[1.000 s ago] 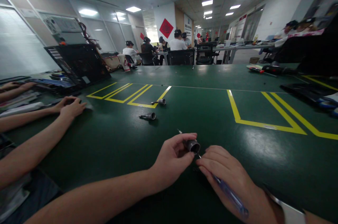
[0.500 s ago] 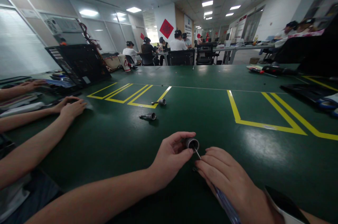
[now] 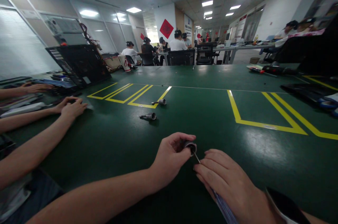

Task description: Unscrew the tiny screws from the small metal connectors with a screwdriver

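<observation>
Between thumb and fingers, my left hand (image 3: pixel 171 157) grips a round metal cup-shaped part (image 3: pixel 190 147), its opening turned toward my right hand. A thin metal rod (image 3: pixel 196 158) runs from inside the cup to the fingertips of my right hand (image 3: pixel 224 178), which is closed round a tool whose bluish, partly clear handle (image 3: pixel 223 206) shows below the palm. How the rod's tip meets the inside of the cup is hidden. Two similar metal parts with thin shafts lie farther off: one metal part (image 3: pixel 150 116) on the green table (image 3: pixel 111 153), another (image 3: pixel 161 102) at the yellow tape.
At the left, a person's hands (image 3: pixel 71 107) rest on the table, with another hand (image 3: pixel 37 88) behind them. A black equipment panel (image 3: pixel 81 64) stands at the back left. Tools (image 3: pixel 274 70) lie back right, and a black tray (image 3: pixel 301 92) sits at the right.
The cup in my left hand has tilted and shifted slightly left, so less of its opening shows. My right hand has moved a little left. The small dark piece below the rod no longer shows.
</observation>
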`<state>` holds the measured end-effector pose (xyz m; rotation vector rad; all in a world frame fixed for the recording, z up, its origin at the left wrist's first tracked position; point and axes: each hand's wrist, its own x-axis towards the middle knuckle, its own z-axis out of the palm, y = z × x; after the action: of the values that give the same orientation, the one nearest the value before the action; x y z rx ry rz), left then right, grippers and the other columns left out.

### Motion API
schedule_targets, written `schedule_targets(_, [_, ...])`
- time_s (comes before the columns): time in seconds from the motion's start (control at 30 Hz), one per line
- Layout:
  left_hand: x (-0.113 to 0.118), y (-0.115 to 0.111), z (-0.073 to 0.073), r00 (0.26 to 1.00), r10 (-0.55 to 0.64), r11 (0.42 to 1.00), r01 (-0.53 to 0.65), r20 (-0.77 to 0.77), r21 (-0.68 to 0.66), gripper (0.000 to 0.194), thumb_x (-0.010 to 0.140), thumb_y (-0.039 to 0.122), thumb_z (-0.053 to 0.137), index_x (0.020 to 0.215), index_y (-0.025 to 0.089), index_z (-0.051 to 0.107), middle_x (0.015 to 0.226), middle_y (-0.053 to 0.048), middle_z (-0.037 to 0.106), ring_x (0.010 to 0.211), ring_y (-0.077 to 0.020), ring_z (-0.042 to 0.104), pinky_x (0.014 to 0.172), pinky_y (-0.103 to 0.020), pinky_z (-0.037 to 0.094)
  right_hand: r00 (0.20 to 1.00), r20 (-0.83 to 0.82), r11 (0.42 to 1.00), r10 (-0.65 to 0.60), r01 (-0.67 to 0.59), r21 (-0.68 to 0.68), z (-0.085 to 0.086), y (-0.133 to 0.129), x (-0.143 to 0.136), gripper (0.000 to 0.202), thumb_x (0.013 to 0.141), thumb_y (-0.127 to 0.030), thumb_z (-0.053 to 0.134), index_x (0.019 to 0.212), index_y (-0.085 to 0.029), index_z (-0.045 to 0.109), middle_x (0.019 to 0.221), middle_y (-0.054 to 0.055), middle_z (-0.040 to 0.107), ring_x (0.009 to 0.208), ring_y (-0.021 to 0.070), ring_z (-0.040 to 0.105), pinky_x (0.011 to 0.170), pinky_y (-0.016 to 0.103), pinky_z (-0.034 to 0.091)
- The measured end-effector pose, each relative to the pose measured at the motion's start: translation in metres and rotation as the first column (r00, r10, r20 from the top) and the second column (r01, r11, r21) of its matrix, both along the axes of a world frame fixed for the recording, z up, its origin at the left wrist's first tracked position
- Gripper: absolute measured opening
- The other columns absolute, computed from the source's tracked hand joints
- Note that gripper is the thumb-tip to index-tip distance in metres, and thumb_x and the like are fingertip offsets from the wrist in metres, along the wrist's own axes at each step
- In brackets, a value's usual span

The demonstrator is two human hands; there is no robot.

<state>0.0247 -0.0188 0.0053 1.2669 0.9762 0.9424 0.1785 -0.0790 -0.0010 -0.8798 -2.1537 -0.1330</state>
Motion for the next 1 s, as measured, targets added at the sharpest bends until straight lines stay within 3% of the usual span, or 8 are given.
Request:
schedule_targets(0.47, [-0.0007, 0.0023, -0.0033, 0.999, -0.022, 1.0, 0.023, -0.037, 0.013, 0.022, 0.064, 0.009, 0.063, 0.085, 0.013, 0.065, 0.1, -0.009, 0.068, 0.089, -0.0203, 0.065, 0.082, -0.034, 0.05, 1.0, -0.005, 1.0, 0.0, 0.0, -0.024, 0.0027, -0.0001, 0.0004, 0.028, 0.09, -0.01, 0.036, 0.078, -0.015, 0.061, 0.071, 0.007, 0.065, 0.071, 0.0176, 0.061, 0.071, 0.033, 0.053])
schedule_targets(1.0, [0.0008, 0.0028, -0.0023, 1.0, -0.018, 1.0, 0.018, -0.016, 0.009, 0.022, 0.062, 0.007, 0.061, 0.083, 0.013, 0.065, 0.104, -0.01, 0.067, 0.093, -0.0226, 0.064, 0.087, -0.038, 0.049, 1.0, -0.02, 0.999, 0.019, -0.019, -0.037, -0.0029, -0.0004, -0.0005, 0.024, 0.089, -0.009, 0.039, 0.079, -0.015, 0.061, 0.077, 0.008, 0.067, 0.073, 0.0177, 0.061, 0.072, 0.033, 0.051])
